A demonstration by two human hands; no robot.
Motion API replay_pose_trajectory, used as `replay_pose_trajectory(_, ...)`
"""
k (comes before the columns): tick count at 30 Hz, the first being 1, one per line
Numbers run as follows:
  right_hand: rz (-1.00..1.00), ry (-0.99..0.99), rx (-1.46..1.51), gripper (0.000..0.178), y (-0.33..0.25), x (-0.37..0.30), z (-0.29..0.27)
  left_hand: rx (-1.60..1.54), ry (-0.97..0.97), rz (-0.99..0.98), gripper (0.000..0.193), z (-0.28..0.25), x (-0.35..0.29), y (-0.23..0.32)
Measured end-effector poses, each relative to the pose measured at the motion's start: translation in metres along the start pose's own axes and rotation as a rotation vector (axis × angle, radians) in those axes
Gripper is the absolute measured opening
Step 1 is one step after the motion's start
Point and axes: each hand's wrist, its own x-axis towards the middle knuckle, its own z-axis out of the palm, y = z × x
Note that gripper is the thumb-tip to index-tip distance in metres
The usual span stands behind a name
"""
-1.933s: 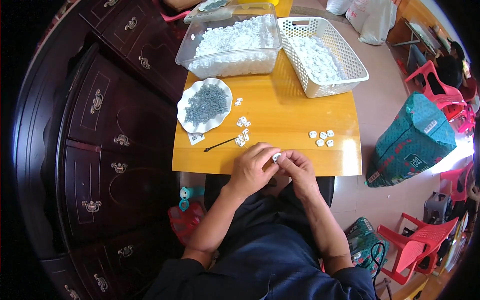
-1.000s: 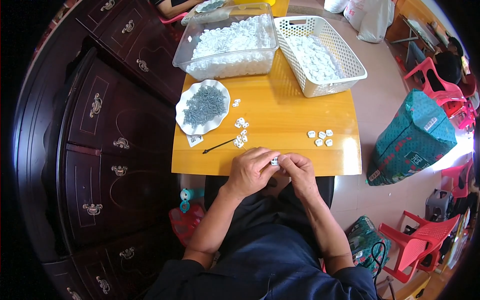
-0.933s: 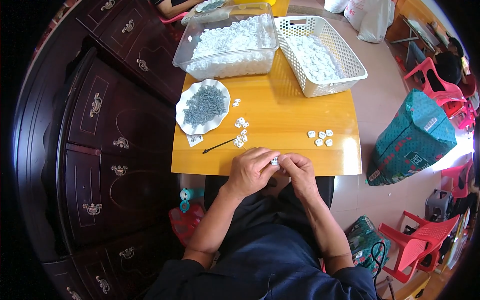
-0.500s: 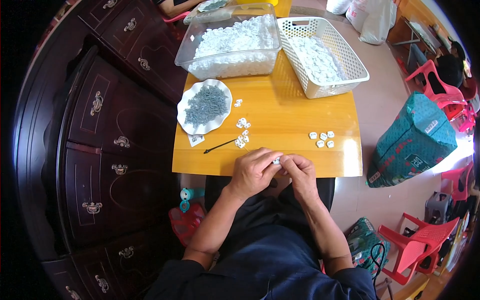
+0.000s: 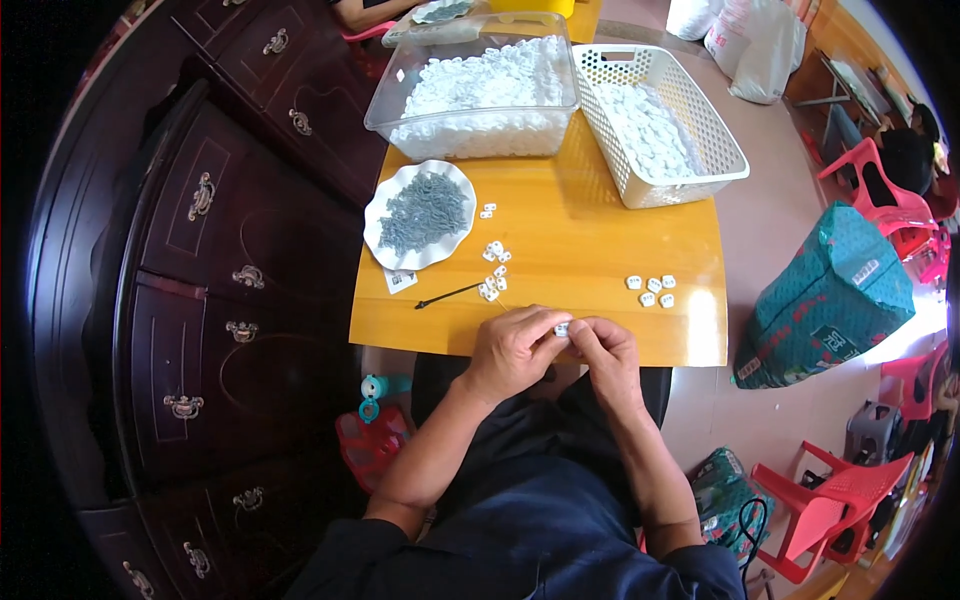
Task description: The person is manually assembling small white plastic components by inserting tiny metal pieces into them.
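At the table's near edge my left hand (image 5: 512, 350) and my right hand (image 5: 608, 358) meet, both closed on one small white plastic piece (image 5: 562, 329) with dark marks. My fingers cover most of it. A thin stick-like end juts out by my left fingers. Just beyond that hand lie several loose white pieces (image 5: 497, 283) and a thin black rod (image 5: 448, 295). Further right, a small group of similar white pieces (image 5: 653, 285) rests on the wood. A wavy-rimmed white plate (image 5: 376, 222) heaped with small grey parts (image 5: 425, 212) stands to the left.
Across the back of the yellow table (image 5: 570, 230) stand a clear bin (image 5: 475, 140) and a white perforated basket (image 5: 690, 190), both filled with white pieces. Dark drawers (image 5: 200, 300) line the left. On the right are a teal bag (image 5: 825, 300) and red chairs (image 5: 830, 500).
The view has shifted slightly, so the table's contents sit a little lower and further right. Both hands keep hold of the white piece, with little change in their grip.
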Motion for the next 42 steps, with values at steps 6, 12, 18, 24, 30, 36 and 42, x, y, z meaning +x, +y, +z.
replay_pose_trajectory(6,-0.095,0.048,-0.48,0.024,-0.019,0.014,-0.036,0.13,-0.029,-0.197,0.021,-0.016,0.004,-0.011)
replay_pose_trajectory(12,-0.159,0.105,-1.029,0.023,-0.053,0.028,-0.068,0.44,0.039,-0.214,0.006,-0.031,0.015,-0.052)
replay_pose_trajectory(18,-0.114,0.23,-1.339,0.027,-0.052,0.039,-0.076,0.499,0.002,-0.157,0.004,-0.03,0.023,-0.067)
replay_pose_trajectory(24,-0.159,0.305,-1.368,0.022,-0.056,0.043,-0.071,0.622,-0.078,-0.101,0.008,-0.023,0.032,-0.075)
replay_pose_trajectory(30,-0.433,0.198,-1.108,0.014,-0.052,0.055,-0.029,0.674,-0.175,-0.094,0.007,-0.023,0.032,-0.074)
replay_pose_trajectory(36,-0.525,-0.021,-1.043,0.01,-0.029,0.081,0.017,0.534,-0.115,-0.109,0.01,-0.032,0.021,-0.046)
replay_pose_trajectory(42,-0.587,-0.063,-1.047,0.008,-0.011,0.114,0.049,0.172,0.144,-0.17,0.008,-0.039,-0.009,-0.041)
